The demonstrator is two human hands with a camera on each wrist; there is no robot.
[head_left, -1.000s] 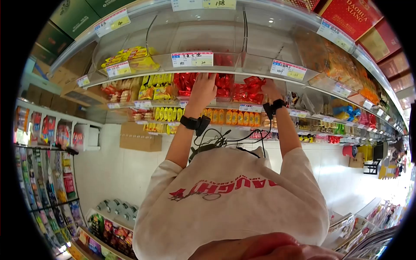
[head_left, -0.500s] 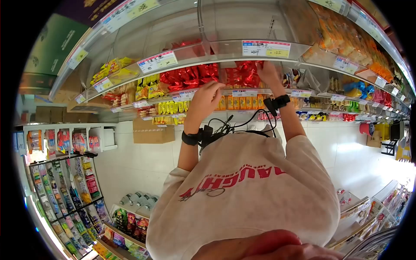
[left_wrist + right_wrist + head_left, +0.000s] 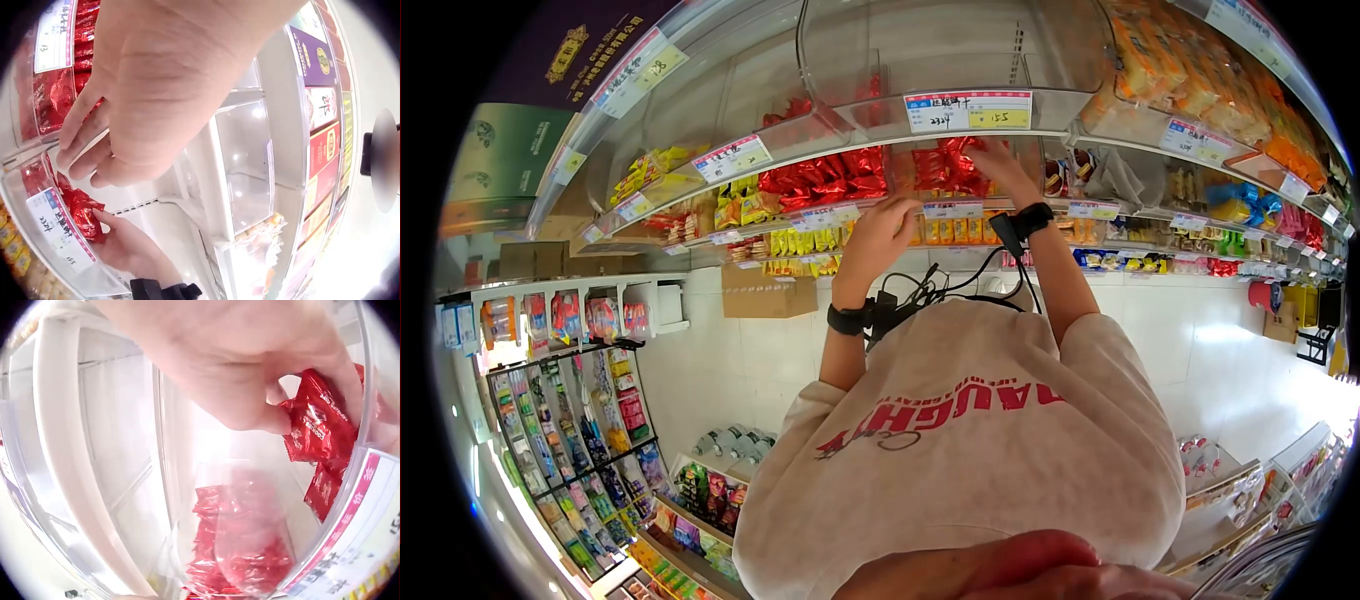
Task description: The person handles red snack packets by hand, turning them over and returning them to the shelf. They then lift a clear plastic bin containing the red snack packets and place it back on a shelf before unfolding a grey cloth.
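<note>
Fingers of the left hand are loosely bent beside the front edge of the shelf, with nothing visible in them; whether the tips touch the edge cannot be told. Deeper in, the right hand pinches a red foil packet between thumb and fingers, down inside a clear bin. Other red packets lie under and beside it, so how many the grip takes in is hard to tell.

The packet looks light, with a thin, slick, crinkled wrapper that would give under pressure and could slide against its neighbours. Lettering on the foil seems to say cookies, so what is inside may well be brittle and crack if squeezed. The flat crimped end would be a safe place to take hold, with a light pinch; a broad grip across the middle would be steadier but should stay soft.

A price label is fixed to the bin's front panel. In the next bin, beyond a clear divider, sits a heap of similar red packets, and past those, yellow packets. Farther off in the left wrist view, boxes in red and purple line another shelf.
</note>
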